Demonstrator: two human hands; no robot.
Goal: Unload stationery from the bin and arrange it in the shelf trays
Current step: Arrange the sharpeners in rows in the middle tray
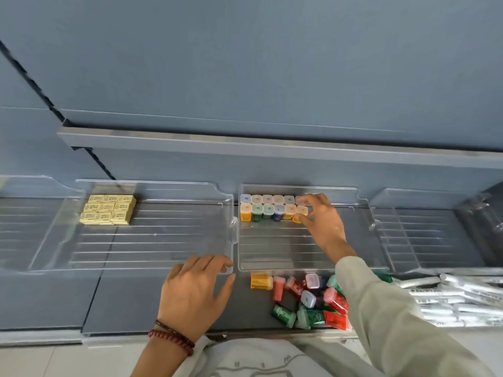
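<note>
Far left, yellow erasers (108, 209) sat at the back of the left tray (163, 248), and the left hand (194, 289) rested on its front right corner, fingers straight, holding nothing. In the middle tray (272, 254), two rows of sharpeners (268, 206) lined the back, and the right hand (321, 219) pinched an orange sharpener (299, 214) at the front row's right end. Loose sharpeners (307, 297) lay heaped in front of that tray, with white packets (460, 297) further right.

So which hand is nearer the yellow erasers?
Left. The left hand rests on the front right corner of the tray holding the yellow erasers; the right hand is one tray further right, pinching an orange sharpener.
</note>
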